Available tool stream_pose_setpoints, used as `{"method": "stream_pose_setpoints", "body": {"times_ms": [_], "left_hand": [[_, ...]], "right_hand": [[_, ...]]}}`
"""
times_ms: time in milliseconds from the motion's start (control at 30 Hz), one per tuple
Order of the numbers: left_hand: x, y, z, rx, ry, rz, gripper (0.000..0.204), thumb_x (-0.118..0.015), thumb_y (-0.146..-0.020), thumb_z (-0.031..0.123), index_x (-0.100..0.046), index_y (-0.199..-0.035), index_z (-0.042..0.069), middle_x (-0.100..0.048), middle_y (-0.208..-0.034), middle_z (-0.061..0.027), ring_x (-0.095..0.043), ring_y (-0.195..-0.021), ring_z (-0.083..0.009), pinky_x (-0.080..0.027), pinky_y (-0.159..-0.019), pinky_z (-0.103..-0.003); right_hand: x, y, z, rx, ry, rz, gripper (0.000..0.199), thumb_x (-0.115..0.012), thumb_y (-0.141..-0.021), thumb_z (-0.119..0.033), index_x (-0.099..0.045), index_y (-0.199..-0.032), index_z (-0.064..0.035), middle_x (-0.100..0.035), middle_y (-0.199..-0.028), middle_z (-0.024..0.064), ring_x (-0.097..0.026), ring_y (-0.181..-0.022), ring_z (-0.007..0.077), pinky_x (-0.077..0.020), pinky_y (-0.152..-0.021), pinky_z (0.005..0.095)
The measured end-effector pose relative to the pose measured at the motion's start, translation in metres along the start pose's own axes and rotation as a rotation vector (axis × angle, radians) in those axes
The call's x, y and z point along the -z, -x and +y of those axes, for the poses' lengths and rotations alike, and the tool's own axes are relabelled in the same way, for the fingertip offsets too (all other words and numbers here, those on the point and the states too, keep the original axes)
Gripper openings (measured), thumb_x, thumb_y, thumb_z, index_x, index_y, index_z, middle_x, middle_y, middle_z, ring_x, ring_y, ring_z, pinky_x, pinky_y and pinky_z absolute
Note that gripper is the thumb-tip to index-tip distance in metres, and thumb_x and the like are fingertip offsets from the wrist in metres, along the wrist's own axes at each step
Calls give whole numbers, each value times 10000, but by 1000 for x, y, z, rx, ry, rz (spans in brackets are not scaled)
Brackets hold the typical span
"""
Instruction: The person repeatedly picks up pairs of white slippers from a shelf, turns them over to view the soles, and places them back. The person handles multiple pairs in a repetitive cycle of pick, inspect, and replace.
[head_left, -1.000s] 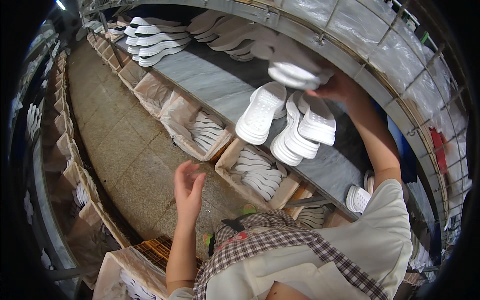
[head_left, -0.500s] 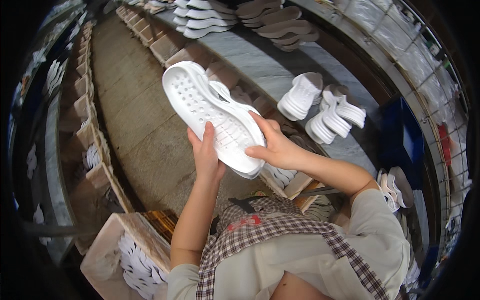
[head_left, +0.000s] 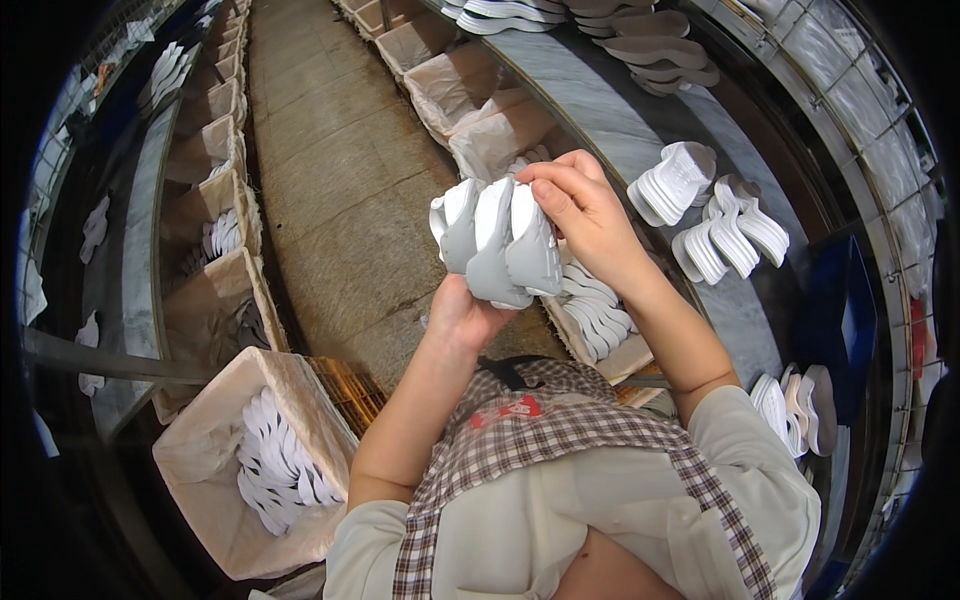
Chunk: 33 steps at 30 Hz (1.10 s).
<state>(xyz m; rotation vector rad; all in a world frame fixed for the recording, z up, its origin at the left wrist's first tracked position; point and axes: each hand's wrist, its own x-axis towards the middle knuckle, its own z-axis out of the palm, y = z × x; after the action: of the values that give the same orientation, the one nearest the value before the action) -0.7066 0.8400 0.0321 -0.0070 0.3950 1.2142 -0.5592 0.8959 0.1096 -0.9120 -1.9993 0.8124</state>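
Grey bench (head_left: 600,100) on the right carries stacks of white soles (head_left: 675,182); lined bin (head_left: 190,450) at lower left holds more. Bundle of white-and-grey soles (head_left: 497,250) is over the aisle (head_left: 330,180), left hand (head_left: 465,315) gripping from below, right hand (head_left: 590,220) touching its upper right edge, grip unclear.

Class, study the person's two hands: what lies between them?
In the head view, white and grey shoe soles lie between the left hand and the right hand, touching both.
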Motion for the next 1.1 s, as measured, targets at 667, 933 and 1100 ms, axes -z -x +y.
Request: {"method": "stream_pose_setpoints", "body": {"times_ms": [667,933,1100], "left_hand": [[-5,10,0,-155,-66,-90,409,-486,-947,347,-505,-1264,89,-577,-1208,-83,-586,-1067,-216,-519,-876,-381],[15,6,10,-263,36,-253,441,-433,-979,239,-393,-1307,-53,-524,-1261,-202,-548,-1144,-301,-484,-963,-447],[18,10,18,-341,-72,-285,491,-376,-977,269,-364,-1350,-50,-500,-1289,-233,-541,-1152,-340,-477,-956,-491]], "right_hand": [[-3,7,-14,61,-147,58,334,-521,-946,-302,-629,-1095,-23,-476,-955,75,-504,-836,150,-427,-756,266],[-1,15,-14,-275,-654,24,434,-454,-981,-279,-471,-1295,20,-570,-933,6,-510,-737,61,-440,-639,191],[-4,27,-20,-237,-635,32,501,-570,-918,-235,-431,-1329,17,-586,-1129,69,-550,-996,113,-435,-874,240]]}}
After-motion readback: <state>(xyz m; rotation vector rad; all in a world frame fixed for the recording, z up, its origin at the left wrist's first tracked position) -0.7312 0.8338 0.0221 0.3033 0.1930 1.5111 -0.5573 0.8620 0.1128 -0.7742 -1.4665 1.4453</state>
